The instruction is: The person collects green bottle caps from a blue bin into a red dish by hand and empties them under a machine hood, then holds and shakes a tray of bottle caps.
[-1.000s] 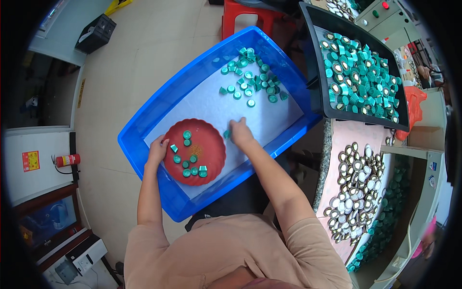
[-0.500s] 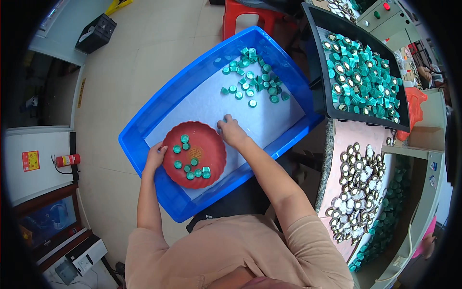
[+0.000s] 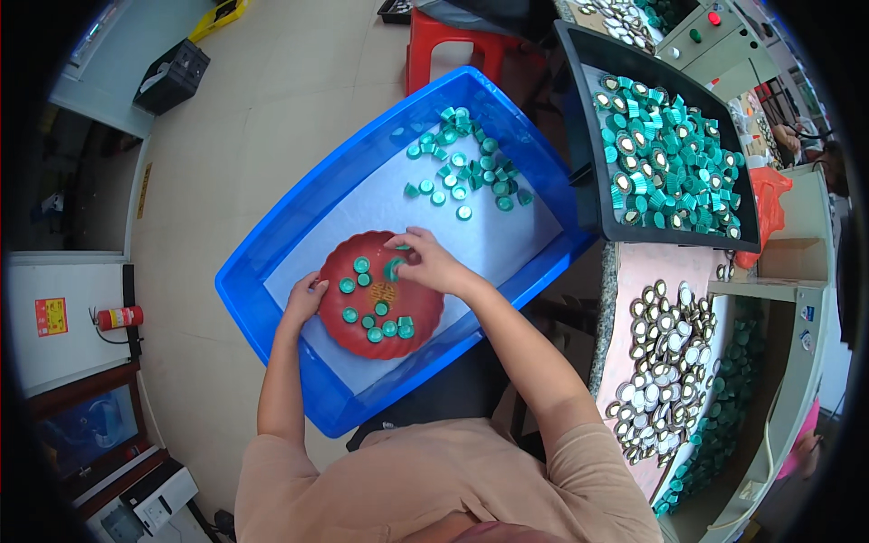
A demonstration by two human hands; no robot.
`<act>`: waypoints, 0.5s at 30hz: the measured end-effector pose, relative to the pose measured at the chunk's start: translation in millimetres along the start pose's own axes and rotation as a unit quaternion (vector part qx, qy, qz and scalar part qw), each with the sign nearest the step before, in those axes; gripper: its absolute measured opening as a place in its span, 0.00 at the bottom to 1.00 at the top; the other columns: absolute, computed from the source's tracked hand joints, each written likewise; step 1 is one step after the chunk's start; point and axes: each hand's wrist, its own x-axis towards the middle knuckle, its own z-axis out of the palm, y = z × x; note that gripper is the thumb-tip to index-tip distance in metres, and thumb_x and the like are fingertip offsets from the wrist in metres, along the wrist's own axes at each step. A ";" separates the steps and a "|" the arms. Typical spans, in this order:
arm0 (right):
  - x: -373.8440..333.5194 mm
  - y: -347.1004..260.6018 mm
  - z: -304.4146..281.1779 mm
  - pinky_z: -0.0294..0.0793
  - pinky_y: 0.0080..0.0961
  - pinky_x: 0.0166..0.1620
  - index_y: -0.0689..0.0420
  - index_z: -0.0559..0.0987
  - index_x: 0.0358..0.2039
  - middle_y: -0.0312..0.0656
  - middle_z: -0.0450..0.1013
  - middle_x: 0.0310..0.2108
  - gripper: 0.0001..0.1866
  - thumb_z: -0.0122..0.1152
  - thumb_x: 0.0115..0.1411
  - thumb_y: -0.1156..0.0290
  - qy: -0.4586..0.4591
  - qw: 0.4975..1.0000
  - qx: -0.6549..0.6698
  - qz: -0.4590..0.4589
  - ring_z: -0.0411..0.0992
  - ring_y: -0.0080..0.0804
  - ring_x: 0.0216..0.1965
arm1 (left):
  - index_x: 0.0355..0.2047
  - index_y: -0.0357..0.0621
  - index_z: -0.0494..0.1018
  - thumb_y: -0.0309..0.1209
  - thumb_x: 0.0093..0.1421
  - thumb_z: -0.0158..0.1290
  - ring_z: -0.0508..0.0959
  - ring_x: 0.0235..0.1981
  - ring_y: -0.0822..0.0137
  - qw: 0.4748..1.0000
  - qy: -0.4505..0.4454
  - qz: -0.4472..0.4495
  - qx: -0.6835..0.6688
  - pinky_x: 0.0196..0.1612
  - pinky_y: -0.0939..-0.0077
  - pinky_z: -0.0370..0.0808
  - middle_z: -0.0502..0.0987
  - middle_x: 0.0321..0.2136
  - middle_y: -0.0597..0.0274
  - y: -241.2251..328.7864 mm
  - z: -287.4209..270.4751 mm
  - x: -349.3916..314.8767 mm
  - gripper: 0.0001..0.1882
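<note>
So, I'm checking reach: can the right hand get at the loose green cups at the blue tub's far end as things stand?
Likely yes: from over the red plate, the right hand has open white lining before the loose green cups, though the green cup at its fingers might hamper grasping.

The camera sits up on the person's head, on the left side, and looks down at the blue tub (image 3: 317,201). It is high enough to see nearly all of the tub, but near enough that the tub fills the middle of the view. The left hand (image 3: 306,295) and the right hand (image 3: 425,264) show at the near part of the tub. Below the tub is the person's own tan shirt (image 3: 425,471), very close and big. The view is very wide, so it also takes in the floor (image 3: 226,172) left of the tub and the black tray (image 3: 748,204) right of it. Far from the tub, straight lines bend, and the corners go dark.
</note>
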 end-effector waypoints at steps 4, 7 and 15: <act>17.8 48.2 -66.3 0.73 0.37 0.53 0.58 0.72 0.57 0.56 0.69 0.56 0.31 0.68 0.52 0.67 0.283 0.936 0.069 0.197 0.72 0.47 0.51 | 0.65 0.46 0.62 0.36 0.59 0.59 0.71 0.55 0.46 0.947 0.130 0.229 0.186 0.60 0.57 0.67 0.70 0.53 0.43 75.5 34.3 26.2 0.34; 15.3 113.1 -138.8 0.65 0.45 0.61 0.59 0.68 0.62 0.62 0.66 0.58 0.35 0.62 0.55 0.59 0.545 0.793 -0.048 0.267 0.64 0.55 0.60 | 0.65 0.46 0.62 0.37 0.59 0.58 0.69 0.59 0.46 0.924 0.086 0.334 0.162 0.62 0.57 0.64 0.69 0.56 0.43 147.1 77.4 78.4 0.34; 43.3 186.7 -161.2 0.63 0.41 0.63 0.49 0.68 0.64 0.55 0.66 0.62 0.34 0.53 0.62 0.44 0.449 0.851 0.044 0.270 0.66 0.56 0.62 | 0.65 0.57 0.65 0.64 0.59 0.48 0.64 0.62 0.39 0.963 0.135 0.151 0.177 0.66 0.52 0.57 0.64 0.60 0.38 260.8 186.1 202.1 0.39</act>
